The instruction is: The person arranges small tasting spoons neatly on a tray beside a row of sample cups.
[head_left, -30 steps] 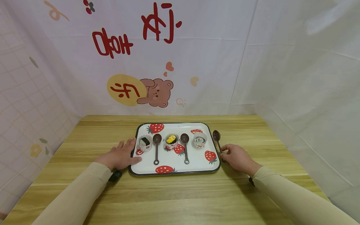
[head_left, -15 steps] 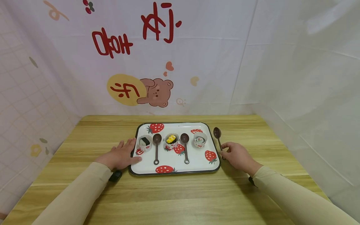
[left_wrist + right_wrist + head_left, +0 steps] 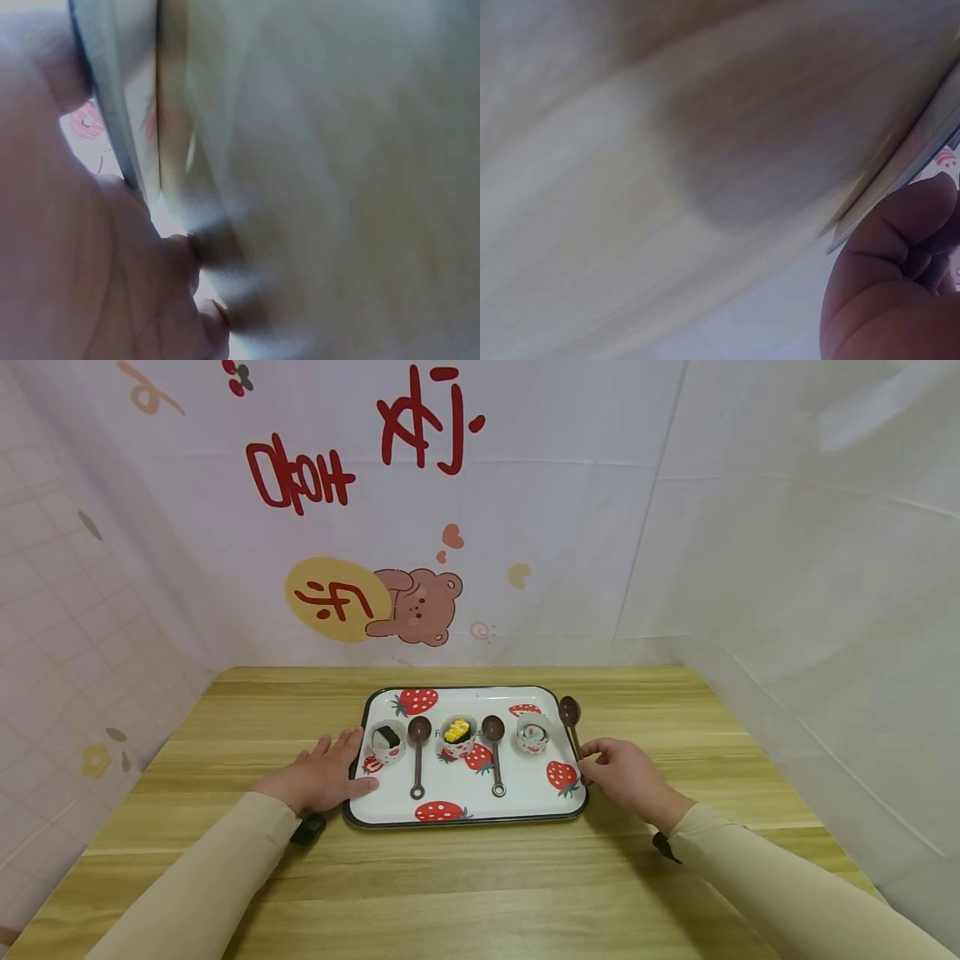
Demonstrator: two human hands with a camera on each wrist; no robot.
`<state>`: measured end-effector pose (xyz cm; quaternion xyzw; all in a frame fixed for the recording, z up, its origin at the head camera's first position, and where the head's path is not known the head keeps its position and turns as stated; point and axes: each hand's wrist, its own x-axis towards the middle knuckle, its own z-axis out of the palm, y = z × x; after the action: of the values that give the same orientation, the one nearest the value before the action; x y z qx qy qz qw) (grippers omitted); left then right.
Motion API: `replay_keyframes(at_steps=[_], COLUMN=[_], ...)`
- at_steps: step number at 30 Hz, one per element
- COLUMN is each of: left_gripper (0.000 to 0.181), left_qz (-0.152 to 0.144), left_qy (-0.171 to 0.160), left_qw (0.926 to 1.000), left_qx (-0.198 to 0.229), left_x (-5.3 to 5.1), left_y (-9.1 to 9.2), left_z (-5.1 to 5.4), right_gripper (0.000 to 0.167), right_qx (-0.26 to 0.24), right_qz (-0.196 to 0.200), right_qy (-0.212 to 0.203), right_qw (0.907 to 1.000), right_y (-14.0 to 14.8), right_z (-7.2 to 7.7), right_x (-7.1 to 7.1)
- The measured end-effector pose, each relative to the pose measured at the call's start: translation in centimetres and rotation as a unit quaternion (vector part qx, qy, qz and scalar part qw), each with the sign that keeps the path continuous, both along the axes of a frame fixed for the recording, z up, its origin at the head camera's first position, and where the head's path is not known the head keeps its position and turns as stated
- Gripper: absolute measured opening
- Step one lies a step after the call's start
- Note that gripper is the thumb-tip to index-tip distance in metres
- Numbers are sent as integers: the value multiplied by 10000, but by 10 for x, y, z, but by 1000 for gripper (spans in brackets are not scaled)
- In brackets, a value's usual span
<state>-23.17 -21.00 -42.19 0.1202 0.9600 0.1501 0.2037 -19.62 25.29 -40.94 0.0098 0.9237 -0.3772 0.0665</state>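
Observation:
A white strawberry-print tray (image 3: 457,795) with a dark rim lies on the wooden table. My left hand (image 3: 324,774) rests over its left edge, fingers extended and thumb on the tray. With thumb and fingers, my right hand (image 3: 628,779) pinches the handle of a brown spoon (image 3: 570,712) at the tray's right edge, bowl pointing away from me; its handle end is partly hidden. On the tray stand paper cups holding a rice ball (image 3: 386,738), a yellow-topped sushi (image 3: 457,732) and a sushi roll (image 3: 533,734). Two brown spoons, one left (image 3: 418,758) and one right (image 3: 494,757), lie between the cups.
The wooden table (image 3: 465,893) extends around the tray to a far edge. Behind it hangs a white printed cloth (image 3: 555,518) with a bear and red characters. More pale cloth (image 3: 817,635) hangs at the sides.
The spoon in my right hand has shifted slightly left, from beside the tray to over its right rim. My left hand, the tray and the other spoons stay in place.

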Motion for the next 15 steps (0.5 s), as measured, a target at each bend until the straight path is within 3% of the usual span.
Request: replay_keyframes(at_steps=[2, 11, 15], left_gripper=[109, 113, 115], left_qz=[9, 24, 27], left_qy=[-17, 49, 18], left_qw=[10000, 10000, 10000], left_qx=[14, 13, 79], left_x=[1, -3, -2], left_y=[1, -3, -3], left_z=[3, -7, -6], right_gripper=[27, 23, 23], right_qx=[-20, -95, -92], right_qz=[8, 40, 45], right_qy=[3, -40, -47], right_qw=[10000, 9999, 9999], right_y=[-3, -10, -12], right_z=[0, -6, -6], right_x=[1, 2, 2])
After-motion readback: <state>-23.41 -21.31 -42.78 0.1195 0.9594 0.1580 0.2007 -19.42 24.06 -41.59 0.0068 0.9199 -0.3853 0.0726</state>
